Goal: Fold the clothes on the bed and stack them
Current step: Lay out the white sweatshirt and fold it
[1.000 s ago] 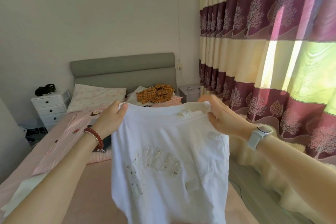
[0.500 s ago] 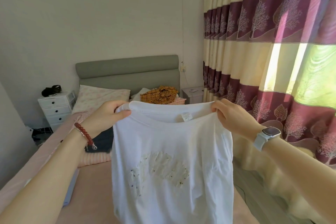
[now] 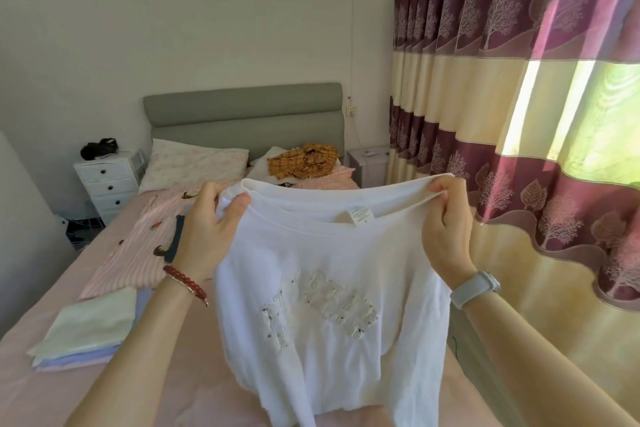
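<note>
I hold a white T-shirt (image 3: 332,315) up in front of me, inside out, with its neck label showing and stitched lettering across the chest. My left hand (image 3: 207,232) grips its left shoulder and my right hand (image 3: 446,229) pinches its right shoulder. The shirt hangs down over the pink bed (image 3: 86,388). A stack of folded clothes (image 3: 86,333), pale green on top, lies on the bed at my left. A pink striped garment (image 3: 138,250) lies spread out beyond the stack. An orange checked garment (image 3: 304,159) is heaped near the headboard.
A pillow (image 3: 194,166) and a grey headboard (image 3: 246,118) are at the far end. A white drawer unit (image 3: 107,180) stands left of the bed, a small nightstand (image 3: 369,163) at its right. Long curtains (image 3: 519,114) hang along the right side.
The view has tilted down, so the folded stack now shows at the left. Both hands have shifted along the T-shirt's shoulders and spread the neckline wider.
</note>
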A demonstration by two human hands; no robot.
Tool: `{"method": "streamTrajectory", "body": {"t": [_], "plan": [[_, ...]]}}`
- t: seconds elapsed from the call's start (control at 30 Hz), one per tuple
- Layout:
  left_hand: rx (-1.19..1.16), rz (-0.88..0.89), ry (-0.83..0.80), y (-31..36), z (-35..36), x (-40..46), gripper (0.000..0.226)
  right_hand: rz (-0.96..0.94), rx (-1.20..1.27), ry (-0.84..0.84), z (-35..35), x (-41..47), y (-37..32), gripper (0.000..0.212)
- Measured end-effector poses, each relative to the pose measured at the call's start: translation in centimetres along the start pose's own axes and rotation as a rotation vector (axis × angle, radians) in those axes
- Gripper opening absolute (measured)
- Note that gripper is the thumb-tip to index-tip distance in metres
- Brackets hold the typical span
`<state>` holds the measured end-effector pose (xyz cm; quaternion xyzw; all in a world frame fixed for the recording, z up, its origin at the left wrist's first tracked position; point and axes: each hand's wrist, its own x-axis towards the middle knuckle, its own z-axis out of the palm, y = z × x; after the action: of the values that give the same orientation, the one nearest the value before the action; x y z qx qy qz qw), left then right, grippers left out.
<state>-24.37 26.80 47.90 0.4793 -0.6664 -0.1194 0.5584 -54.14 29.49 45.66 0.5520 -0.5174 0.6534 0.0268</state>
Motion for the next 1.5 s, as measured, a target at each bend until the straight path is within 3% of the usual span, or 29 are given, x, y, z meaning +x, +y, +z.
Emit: {"method": "streamTrajectory", "body": {"t": [0.1,0.27,0.37,0.53,0.8,0.97,1.1,1.17,1.3,1.43,1.5], "plan": [[-0.095,0.008,0.074,1.5,-0.8,0.4,0.028,-0.122,0.025,0.031,-0.7,1.4,-1.2,0.019],[-0.1,0.14,0.415,4.5,-1.4,1.8,0.031,-0.279,0.045,0.08,-0.5,5.3,-3.7,0.016],[-0.072,0.171,0.495,5.3,-1.5,3.0,0.032,-0.348,0.034,0.124,0.4,7.0,-4.5,0.017],[0.042,0.16,0.45,1.3,-0.8,3.5,0.03,-0.404,-0.061,0.128,3.2,6.6,-1.7,0.02],[0.321,-0.02,0.241,-14.1,3.6,7.5,0.038,-0.344,-0.294,-0.249,14.9,5.6,8.9,0.026],[0.599,-0.264,-0.037,-28.4,9.7,14.2,0.055,-0.058,-0.534,-0.652,29.3,6.2,19.0,0.042],[0.687,-0.481,-0.314,-38.5,14.8,11.8,0.072,0.255,-0.642,-0.982,37.1,1.0,26.1,0.055],[0.675,-0.545,-0.444,-41.9,16.8,7.1,0.066,0.365,-0.591,-1.09,37.4,-4.4,28.8,0.053],[0.56,-0.853,-0.561,-45.4,18.5,-4.4,0.057,0.664,-0.508,-1.211,33.5,-15.7,32.0,0.045],[0.508,-1.08,-0.565,-44.6,18.6,-15.2,0.054,0.889,-0.52,-1.151,27.5,-24.6,31.9,0.037],[0.567,-1.091,-0.578,-43.0,18.3,-19.2,0.054,0.929,-0.552,-1.084,24.7,-27.7,31.0,0.031]]}}
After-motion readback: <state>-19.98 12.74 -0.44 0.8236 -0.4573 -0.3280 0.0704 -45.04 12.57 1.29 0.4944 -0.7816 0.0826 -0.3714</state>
